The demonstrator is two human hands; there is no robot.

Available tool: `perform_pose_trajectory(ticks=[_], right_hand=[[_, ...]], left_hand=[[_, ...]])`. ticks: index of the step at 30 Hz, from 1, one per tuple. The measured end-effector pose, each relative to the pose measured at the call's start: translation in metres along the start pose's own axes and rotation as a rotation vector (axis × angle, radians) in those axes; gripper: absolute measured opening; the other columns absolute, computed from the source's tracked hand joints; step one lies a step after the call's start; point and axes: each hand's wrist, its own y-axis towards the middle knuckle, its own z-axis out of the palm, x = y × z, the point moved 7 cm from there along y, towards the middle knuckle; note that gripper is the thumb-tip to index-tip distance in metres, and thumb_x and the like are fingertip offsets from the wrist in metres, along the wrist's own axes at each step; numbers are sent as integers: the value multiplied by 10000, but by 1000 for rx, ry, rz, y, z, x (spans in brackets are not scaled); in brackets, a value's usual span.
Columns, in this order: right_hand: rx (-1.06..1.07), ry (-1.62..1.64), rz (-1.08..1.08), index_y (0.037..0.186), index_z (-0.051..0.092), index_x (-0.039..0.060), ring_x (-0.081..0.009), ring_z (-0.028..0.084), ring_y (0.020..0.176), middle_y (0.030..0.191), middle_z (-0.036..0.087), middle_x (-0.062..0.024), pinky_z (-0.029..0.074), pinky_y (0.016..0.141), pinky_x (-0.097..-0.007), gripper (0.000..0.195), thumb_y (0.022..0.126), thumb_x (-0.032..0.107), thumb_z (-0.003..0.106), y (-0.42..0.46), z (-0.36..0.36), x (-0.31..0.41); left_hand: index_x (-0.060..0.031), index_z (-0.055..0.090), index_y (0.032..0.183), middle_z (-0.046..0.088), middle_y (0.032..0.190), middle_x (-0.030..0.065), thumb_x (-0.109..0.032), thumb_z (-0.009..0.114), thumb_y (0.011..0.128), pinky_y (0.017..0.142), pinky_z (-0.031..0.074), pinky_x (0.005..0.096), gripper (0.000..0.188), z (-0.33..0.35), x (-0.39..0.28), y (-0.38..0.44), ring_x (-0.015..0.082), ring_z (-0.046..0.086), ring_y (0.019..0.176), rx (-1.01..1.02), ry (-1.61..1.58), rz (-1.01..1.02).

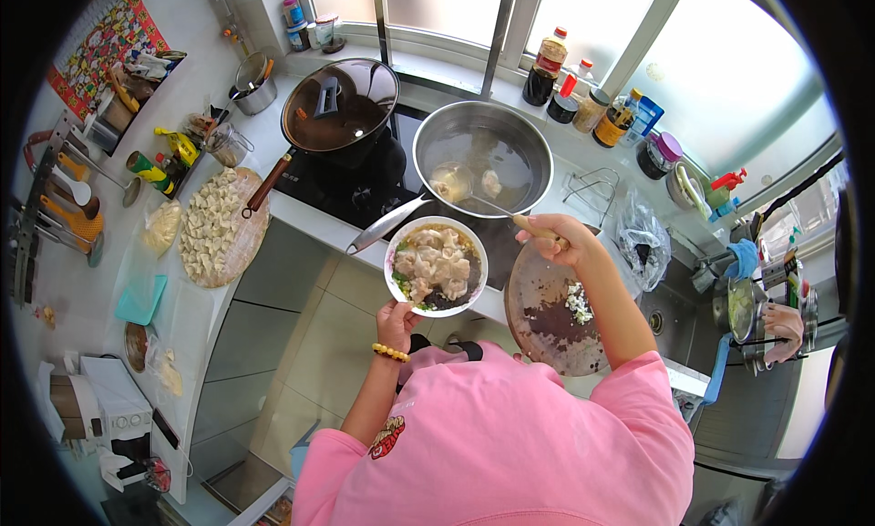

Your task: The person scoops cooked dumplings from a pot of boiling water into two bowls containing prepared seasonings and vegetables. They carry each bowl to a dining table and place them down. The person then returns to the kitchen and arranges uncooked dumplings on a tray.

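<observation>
My left hand (397, 324) grips the near rim of a white bowl (390, 288), held beside the stove's front edge. Cooked wontons (432, 258) fill the bowl, with dark broth and chopped green onion around them. My right hand (564, 242) is closed around the wooden handle of a metal ladle (493, 207). The ladle's head dips into a steel pot (540, 140) of water and seems to hold a wonton (441, 187). Another wonton (491, 182) floats to its right. The pot's long metal handle (389, 222) points toward me, just above the bowl.
A lidded wok (340, 105) stands left of the pot, its wooden handle (268, 184) jutting over the counter. Uncooked wontons (213, 225) cover a round board at left. Chopped white bits lie on a round chopping board (540, 321) at right. Sauce bottles (545, 68) line the windowsill.
</observation>
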Motion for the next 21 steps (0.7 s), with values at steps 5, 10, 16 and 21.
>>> perform_pose_trajectory(ticks=[5, 10, 16, 21], right_hand=[[-6, -36, -79, 1019, 512, -16, -76, 431, 417, 839, 632, -180, 311, 325, -190, 177, 906, 116, 544, -11, -4, -2], [-42, -106, -121, 1061, 522, 0, -66, 432, 396, 830, 649, -145, 308, 321, -173, 193, 919, 128, 550, -21, 0, -5], [-70, -154, -149, 1089, 523, 10, -65, 456, 387, 825, 658, -117, 316, 317, -173, 206, 929, 136, 557, -28, 3, -9], [-78, -158, -165, 1108, 521, 6, -70, 456, 377, 826, 660, -127, 327, 316, -182, 214, 929, 122, 546, -29, 1, -15]], left_hand=[[39, 575, 1067, 677, 950, 125, -61, 529, 856, 702, 583, 318, 237, 4, -3, -2, 191, 687, 768, 2, -10, 4], [39, 572, 1068, 675, 959, 128, -57, 525, 856, 711, 584, 322, 237, 2, -1, -1, 193, 688, 774, 7, -14, 5], [31, 571, 1065, 676, 952, 126, -54, 524, 855, 715, 585, 327, 232, 1, 0, 0, 197, 689, 777, 6, -12, 0], [30, 566, 1068, 674, 956, 127, -52, 521, 855, 711, 588, 330, 233, 0, 0, 1, 198, 689, 777, 11, -15, -1]])
